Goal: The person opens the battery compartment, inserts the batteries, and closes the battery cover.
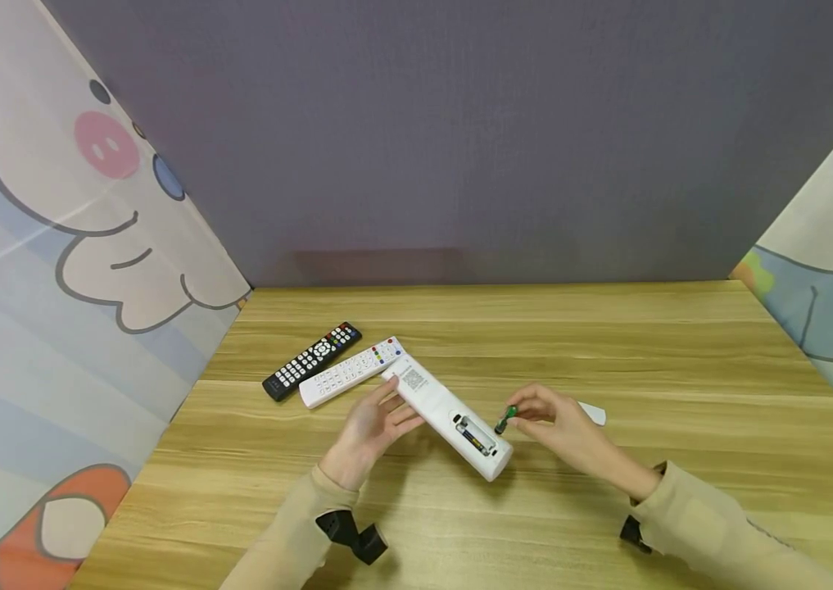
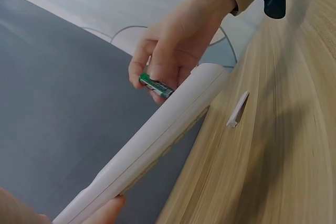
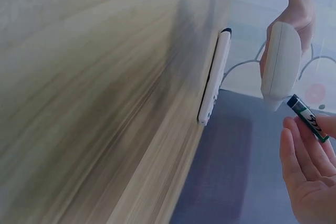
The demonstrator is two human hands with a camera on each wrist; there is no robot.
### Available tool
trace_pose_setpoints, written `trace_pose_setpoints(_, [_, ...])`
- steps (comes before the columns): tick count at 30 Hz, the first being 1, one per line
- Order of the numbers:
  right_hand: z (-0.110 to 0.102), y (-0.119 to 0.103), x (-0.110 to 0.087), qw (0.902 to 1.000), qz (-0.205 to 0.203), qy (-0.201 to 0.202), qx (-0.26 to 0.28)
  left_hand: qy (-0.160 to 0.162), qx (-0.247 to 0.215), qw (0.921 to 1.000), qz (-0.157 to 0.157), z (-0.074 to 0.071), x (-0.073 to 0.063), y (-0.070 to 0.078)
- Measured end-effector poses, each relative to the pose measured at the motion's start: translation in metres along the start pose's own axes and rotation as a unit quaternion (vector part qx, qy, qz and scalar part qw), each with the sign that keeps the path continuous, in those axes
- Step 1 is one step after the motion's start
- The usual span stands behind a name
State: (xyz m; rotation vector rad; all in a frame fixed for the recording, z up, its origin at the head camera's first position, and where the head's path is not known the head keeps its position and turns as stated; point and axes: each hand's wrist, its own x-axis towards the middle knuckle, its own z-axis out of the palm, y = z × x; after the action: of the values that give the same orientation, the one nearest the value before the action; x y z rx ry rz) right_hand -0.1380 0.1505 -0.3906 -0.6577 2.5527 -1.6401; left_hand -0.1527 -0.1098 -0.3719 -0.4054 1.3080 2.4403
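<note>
My left hand holds a white remote control raised off the table, its back turned up, with thumb and fingers at its far end. The battery compartment at the near end is uncovered, and a dark battery lies in one side of it. Between the thumb and fingertips of my right hand is a green and black battery, tilted just to the right of the compartment. In the right wrist view that battery is apart from the remote.
A white battery cover lies on the wooden table behind my right hand. To the left, a black remote and another white remote lie side by side, buttons up. A grey panel rises at the table's back edge.
</note>
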Motion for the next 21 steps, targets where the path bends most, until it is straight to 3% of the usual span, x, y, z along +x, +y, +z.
trace_pose_setpoints(4, [0.001,-0.005,-0.002,0.9998,0.006,0.005,0.019,0.007,-0.008,0.9999,-0.003,0.001,0.000,0.000])
trace_pose_setpoints(10, [0.005,-0.009,-0.007,0.9996,-0.022,0.017,-0.006,0.009,-0.014,0.9999,-0.002,0.003,0.000,0.000])
trace_pose_setpoints(14, [0.008,-0.009,-0.009,0.9949,-0.087,0.024,-0.045,0.006,-0.019,0.9998,-0.003,0.003,0.000,-0.001])
trace_pose_setpoints(18, [0.011,-0.006,-0.008,0.9805,-0.176,0.039,-0.077,0.005,-0.026,0.9996,-0.004,0.004,0.000,0.000])
trace_pose_setpoints(21, [0.013,-0.005,-0.006,0.9700,-0.221,0.050,-0.089,0.003,-0.031,0.9995,-0.004,0.005,0.000,0.000])
